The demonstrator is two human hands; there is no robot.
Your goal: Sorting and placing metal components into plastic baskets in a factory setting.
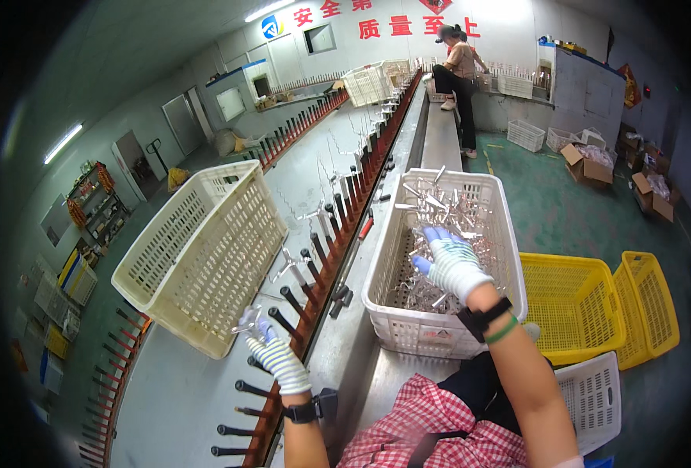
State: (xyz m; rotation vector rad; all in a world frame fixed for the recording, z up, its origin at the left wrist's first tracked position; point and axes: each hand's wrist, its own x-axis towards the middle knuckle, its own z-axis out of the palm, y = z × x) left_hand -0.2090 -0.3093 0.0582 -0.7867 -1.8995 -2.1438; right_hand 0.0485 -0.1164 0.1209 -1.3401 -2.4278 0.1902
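Observation:
My left hand (277, 357), in a striped glove with bluish fingertips, is closed on a small shiny metal part (249, 320) beside the row of black-tipped pegs (312, 269). My right hand (453, 264), gloved alike, reaches over the white plastic basket (408, 329) in front of me. Its fingers are stretched out at a heap of loose shiny metal pieces (443, 209) inside; I see nothing held in them. More branched metal parts (289, 269) hang by the pegs farther along the row.
A cream basket (205, 261) stands tilted on the metal table left of the pegs. Yellow baskets (571, 308) and a white basket (595, 398) are to my right. A red-handled tool (366, 226) lies on the ledge. Farther along, another person (460, 74) is by the bench.

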